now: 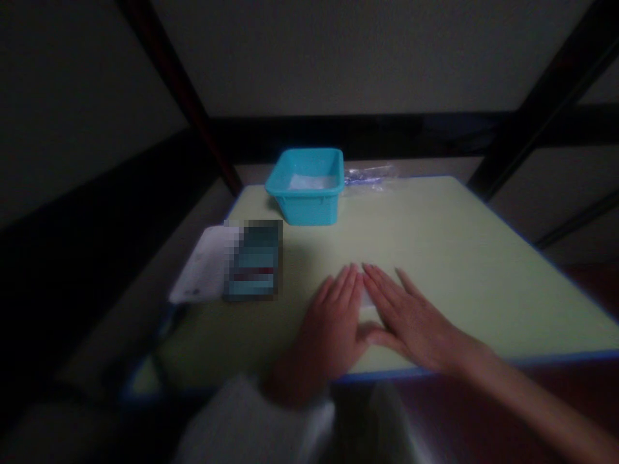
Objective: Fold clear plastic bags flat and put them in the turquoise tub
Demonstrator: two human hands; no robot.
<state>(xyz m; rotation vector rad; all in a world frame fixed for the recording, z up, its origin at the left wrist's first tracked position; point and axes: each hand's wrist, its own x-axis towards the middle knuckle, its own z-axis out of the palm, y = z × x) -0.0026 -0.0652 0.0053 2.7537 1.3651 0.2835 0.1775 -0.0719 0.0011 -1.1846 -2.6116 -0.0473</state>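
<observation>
My left hand (333,322) lies flat near the front edge of the table, fingers stretched forward. Beside it, my right hand (411,316) is also flat, its fingers slanting in so that the fingertips of both hands almost meet. Between and partly beneath the fingers shows a small white piece (366,295), thin like paper; most of it is covered by the hands. Both hands press down on it or on the table around it. The two thumbs meet below the white piece.
A turquoise plastic basket (310,207) with white sheets inside stands at the back of the pale yellow table (435,225). Behind it to the right lies a clear plastic bag (372,177). On the left are a white booklet (203,267) and a blurred-out dark rectangular item (255,261).
</observation>
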